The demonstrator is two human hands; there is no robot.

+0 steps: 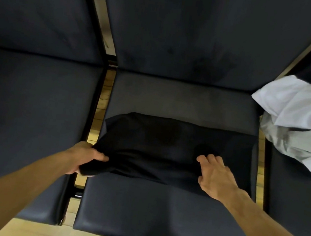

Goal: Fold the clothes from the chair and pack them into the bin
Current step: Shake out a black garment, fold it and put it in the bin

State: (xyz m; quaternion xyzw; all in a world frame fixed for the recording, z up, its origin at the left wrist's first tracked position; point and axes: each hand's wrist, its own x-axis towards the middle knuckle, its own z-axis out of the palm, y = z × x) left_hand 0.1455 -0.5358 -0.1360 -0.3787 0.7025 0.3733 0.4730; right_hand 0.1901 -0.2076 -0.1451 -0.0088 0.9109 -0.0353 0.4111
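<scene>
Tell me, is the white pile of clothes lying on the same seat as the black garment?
No, the white pile of clothes lies on the seat to the right, while the black garment is on the middle seat.

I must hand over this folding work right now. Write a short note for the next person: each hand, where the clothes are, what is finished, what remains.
Left hand: grips the left end of the black cloth garment, thumb on top.
Right hand: rests on the garment's right part, fingers spread and slightly bent; no grip visible.
The garment lies partly folded across the middle dark padded chair seat.
A crumpled pile of white and pale grey clothes lies on the seat to the right, not yet folded.
The bin is out of view.
Left to do: finish this fold, fold the pile, pack everything.
</scene>
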